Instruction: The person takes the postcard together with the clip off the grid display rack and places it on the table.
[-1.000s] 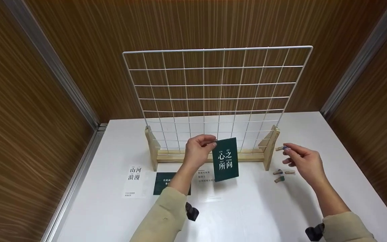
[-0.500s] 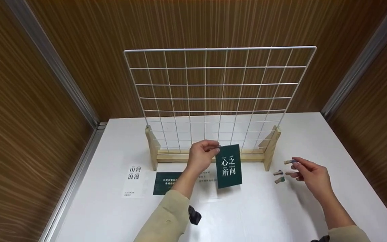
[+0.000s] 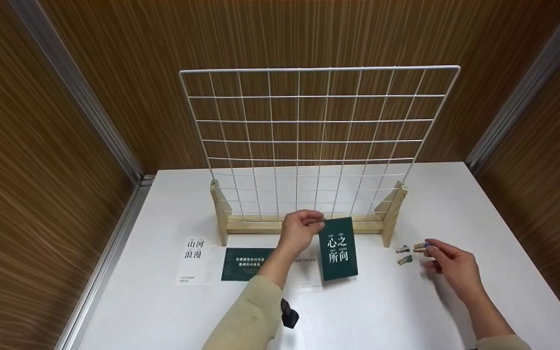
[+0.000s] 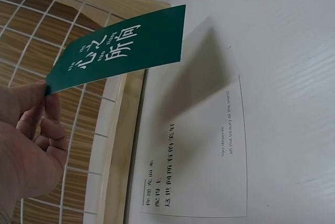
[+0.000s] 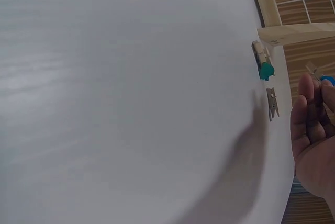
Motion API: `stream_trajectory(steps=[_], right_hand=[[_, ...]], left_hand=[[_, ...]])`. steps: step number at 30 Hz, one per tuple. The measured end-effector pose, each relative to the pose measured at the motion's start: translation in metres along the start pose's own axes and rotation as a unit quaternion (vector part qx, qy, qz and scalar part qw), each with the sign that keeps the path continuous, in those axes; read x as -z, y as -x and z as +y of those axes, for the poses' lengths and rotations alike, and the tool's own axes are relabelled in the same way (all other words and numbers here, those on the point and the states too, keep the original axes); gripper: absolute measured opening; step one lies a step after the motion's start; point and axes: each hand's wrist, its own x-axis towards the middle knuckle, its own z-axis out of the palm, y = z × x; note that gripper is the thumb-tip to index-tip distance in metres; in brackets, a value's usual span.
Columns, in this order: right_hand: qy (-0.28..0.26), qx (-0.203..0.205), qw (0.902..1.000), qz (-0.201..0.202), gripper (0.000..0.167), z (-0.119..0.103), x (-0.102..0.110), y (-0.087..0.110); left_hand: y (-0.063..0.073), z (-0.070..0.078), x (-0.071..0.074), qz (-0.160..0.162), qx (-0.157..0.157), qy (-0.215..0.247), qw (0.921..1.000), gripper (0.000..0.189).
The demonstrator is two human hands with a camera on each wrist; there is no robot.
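In the head view my left hand (image 3: 301, 233) pinches a dark green card (image 3: 338, 265) by its upper left corner, between thumb and fingers. The card hangs tilted above the table in front of the wire grid, white characters facing up. My right hand (image 3: 455, 267) pinches a small wooden clothespin with a blue top (image 5: 325, 80) between thumb and index finger, raised over the table at the right. Near it lie a clothespin with a green top (image 3: 405, 260), another with a blue top (image 3: 403, 249) and a plain clothespin (image 5: 272, 103).
A white wire grid (image 3: 298, 121) stands upright in a wooden stand (image 3: 255, 227). To the left lie a white card (image 3: 193, 267) and a dark green card (image 3: 241, 272). A second white card (image 4: 209, 182) is partly behind my left forearm in the head view. Wood-grain panels surround the table.
My left hand has moved toward me and to the right with the green card. The right hand has lowered and moved slightly right, still pinching its clothespin.
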Motion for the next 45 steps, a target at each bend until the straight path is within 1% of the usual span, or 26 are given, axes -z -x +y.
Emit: stream_trajectory(steps=[10, 15, 17, 21, 24, 31, 39, 45], right_hand=[[-0.013, -0.046, 0.9988, -0.004, 0.045, 0.011, -0.003, -0.001], [-0.043, -0.051, 0.9977, -0.011, 0.045, 0.016, -0.005, -0.003], [-0.047, -0.053, 0.9974, -0.016, 0.045, 0.019, -0.006, -0.003], [-0.043, -0.061, 0.997, -0.018, 0.045, 0.023, -0.006, -0.002], [-0.04, -0.066, 0.9969, -0.015, 0.045, 0.024, -0.006, -0.002], [-0.027, -0.071, 0.9969, -0.021, 0.045, 0.027, -0.007, -0.002], [-0.002, -0.069, 0.9973, -0.024, 0.046, 0.029, -0.007, -0.002], [0.011, -0.061, 0.998, -0.013, 0.046, 0.03, -0.01, -0.002]], left_hand=[[-0.002, -0.015, -0.017, -0.008, 0.021, -0.026, 0.9994, 0.017], [-0.001, -0.022, -0.022, -0.004, 0.027, -0.04, 0.9989, 0.018], [-0.001, -0.024, -0.023, -0.003, 0.029, -0.045, 0.9986, 0.018], [-0.001, -0.026, -0.025, -0.001, 0.032, -0.056, 0.9979, 0.018], [-0.001, -0.027, -0.026, -0.001, 0.035, -0.054, 0.9979, 0.018], [-0.001, -0.029, -0.03, -0.005, 0.045, -0.052, 0.9976, 0.019], [-0.003, -0.032, -0.031, -0.016, 0.051, -0.053, 0.9972, 0.024], [-0.004, -0.034, -0.031, -0.017, 0.05, -0.06, 0.9968, 0.027]])
